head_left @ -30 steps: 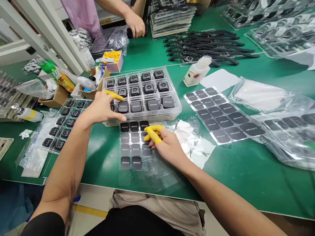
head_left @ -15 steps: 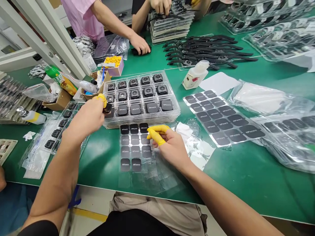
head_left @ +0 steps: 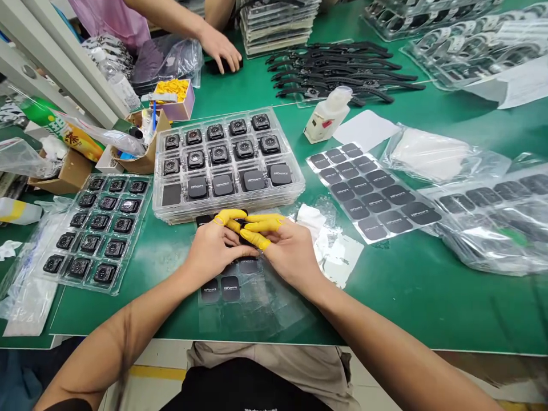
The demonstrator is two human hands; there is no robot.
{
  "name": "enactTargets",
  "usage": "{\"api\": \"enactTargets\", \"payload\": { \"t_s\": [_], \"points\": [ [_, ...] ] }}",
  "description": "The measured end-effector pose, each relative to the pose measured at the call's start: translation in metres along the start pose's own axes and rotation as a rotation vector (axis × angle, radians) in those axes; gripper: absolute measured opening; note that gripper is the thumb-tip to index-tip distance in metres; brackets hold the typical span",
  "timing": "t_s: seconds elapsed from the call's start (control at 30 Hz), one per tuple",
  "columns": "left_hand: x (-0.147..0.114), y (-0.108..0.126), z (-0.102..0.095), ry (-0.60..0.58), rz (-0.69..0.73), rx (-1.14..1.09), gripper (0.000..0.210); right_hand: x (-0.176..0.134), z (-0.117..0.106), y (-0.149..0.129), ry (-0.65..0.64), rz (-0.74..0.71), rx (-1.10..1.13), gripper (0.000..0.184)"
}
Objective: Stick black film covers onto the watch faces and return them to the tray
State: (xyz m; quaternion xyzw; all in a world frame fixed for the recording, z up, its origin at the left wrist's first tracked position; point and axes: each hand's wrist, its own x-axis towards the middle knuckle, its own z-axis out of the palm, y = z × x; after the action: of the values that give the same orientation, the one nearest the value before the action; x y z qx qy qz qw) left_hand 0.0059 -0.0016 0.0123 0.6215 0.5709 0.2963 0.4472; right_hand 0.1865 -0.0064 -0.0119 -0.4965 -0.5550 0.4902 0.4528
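My left hand is closed on a dark watch body, mostly hidden by fingers. My right hand meets it from the right, its yellow-covered thumb and fingers pinched at the watch; whatever lies between them is hidden. Both hands are over a clear sheet of dark square stickers, printed with white lettering. Just behind stands a stack of clear trays. Its top tray holds black watch bodies, the front ones with lettered dark squares facing up. The front-left compartment shows only a flat dark square.
Left lies another tray of watch bodies. On the right are a silver sticker sheet, a white bottle, white scraps and bagged sheets. Black straps and a co-worker's hand are at the back.
My left hand has moved from the tray's front-left compartment to my right hand, bringing the watch body. My view has shifted, showing more of the left tray.
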Motion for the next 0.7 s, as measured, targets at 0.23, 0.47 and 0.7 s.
{"api": "enactTargets", "payload": {
  "t_s": [0.23,0.47,0.7],
  "points": [
    [-0.003,-0.009,0.007,-0.051,-0.023,-0.232,0.055,-0.002,-0.016,-0.020,0.008,-0.125,-0.061,0.020],
    [0.002,-0.010,0.004,-0.010,-0.085,-0.329,0.068,-0.036,-0.054,-0.013,-0.141,0.088,-0.314,0.032],
    [0.001,-0.014,0.007,-0.026,-0.054,-0.294,0.066,-0.025,-0.073,0.014,0.299,-0.250,-1.079,0.031]
  ]
}}
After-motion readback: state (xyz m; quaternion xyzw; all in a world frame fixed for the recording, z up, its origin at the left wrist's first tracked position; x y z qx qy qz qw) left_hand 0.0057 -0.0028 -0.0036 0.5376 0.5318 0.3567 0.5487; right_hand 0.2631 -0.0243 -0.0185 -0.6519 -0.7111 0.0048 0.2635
